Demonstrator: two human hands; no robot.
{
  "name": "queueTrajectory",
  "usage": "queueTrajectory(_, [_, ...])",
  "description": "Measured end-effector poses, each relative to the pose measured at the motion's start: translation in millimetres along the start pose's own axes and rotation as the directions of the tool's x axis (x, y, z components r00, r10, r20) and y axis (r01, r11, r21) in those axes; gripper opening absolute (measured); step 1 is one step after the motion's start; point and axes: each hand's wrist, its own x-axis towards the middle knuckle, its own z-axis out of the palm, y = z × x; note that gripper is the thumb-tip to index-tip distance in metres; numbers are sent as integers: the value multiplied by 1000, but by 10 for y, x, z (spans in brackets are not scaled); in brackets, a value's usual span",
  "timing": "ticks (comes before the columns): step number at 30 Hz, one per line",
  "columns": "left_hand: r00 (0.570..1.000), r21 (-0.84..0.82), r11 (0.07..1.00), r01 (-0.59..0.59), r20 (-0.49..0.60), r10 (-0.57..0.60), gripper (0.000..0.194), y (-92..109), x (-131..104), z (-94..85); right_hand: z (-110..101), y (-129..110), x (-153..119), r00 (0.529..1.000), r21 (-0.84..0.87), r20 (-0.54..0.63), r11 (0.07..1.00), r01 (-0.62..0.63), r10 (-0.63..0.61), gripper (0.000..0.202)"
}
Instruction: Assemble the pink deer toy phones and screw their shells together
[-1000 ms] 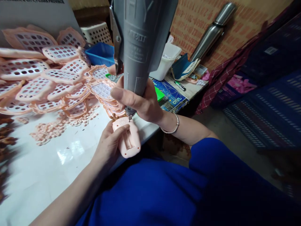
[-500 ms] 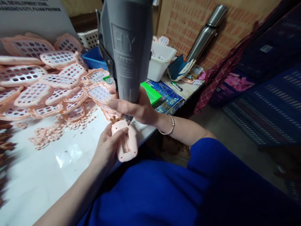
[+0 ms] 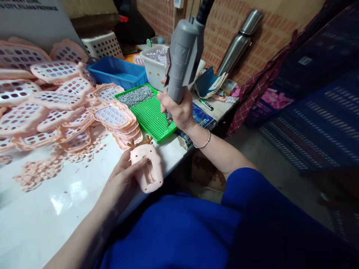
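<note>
The person wears a plain, vivid blue garment of soft cloth, which gathers in shallow folds across the front and darkens almost to navy in the shadow at the right. Its right sleeve is loose and ends near the elbow, with a gently curved edge. A thin, silvery bracelet circles the right wrist, with a small bump at one side. Both the right hand and the left hand are ungloved.
</note>
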Motion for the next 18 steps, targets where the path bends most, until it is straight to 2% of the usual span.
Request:
queueTrajectory(4, [1000,17,1000,5,-3,-5,42,9,-17,27,-14,22,0,1000,11,-11,1000,-16,16,47])
queueTrajectory(10, [1000,43,999,4,-6,-4,45,-17,32,-30,-37,41,6,998,21,-34,998,-52,52,46])
queueTrajectory(15, [1000,36,999,24,-15,-23,50,0,55,-37,-40,27,9,997,-10,-18,997,-74,74,57])
queueTrajectory(18, [999,37,999,29,26,-30,54,6,57,-51,-13,-53,39,998,1,-26,999,-51,51,56])
